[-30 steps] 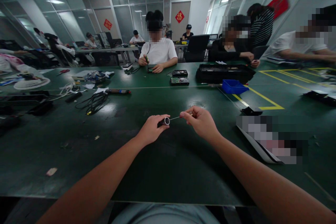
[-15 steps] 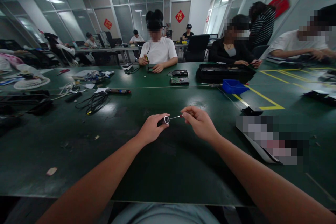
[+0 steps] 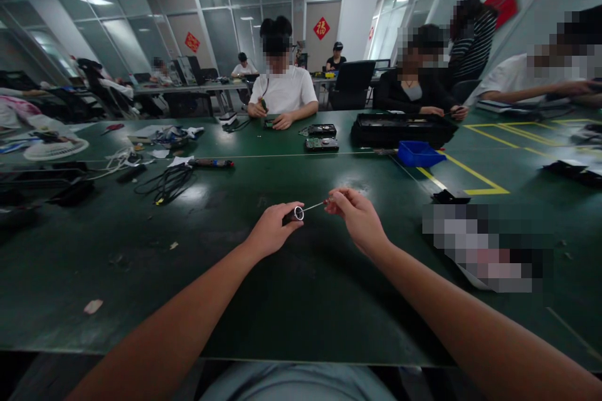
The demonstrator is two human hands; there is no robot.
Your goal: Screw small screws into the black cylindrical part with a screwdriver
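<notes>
Between its thumb and fingers my left hand [image 3: 271,229] grips a small dark cylindrical part [image 3: 295,214] with a pale ring around its end, which faces right. My right hand [image 3: 358,216] is closed on the red handle of a thin screwdriver [image 3: 314,206]. The metal shaft points left, and its tip reaches the ringed end of the cylinder; how deep it sits I cannot tell. Both hands are held just above the green table [image 3: 301,301], close in front of me.
Ahead lie hard drives [image 3: 322,144], a long black housing [image 3: 404,130] and a blue tray [image 3: 418,153]. A corded tool [image 3: 211,163] with coiled black cable is at left. A blurred-out item [image 3: 480,250] lies right. A person in white [image 3: 286,94] works opposite.
My right hand's fingers have shifted and turned slightly around the screwdriver handle. The left hand holds the cylinder in nearly the same place.
</notes>
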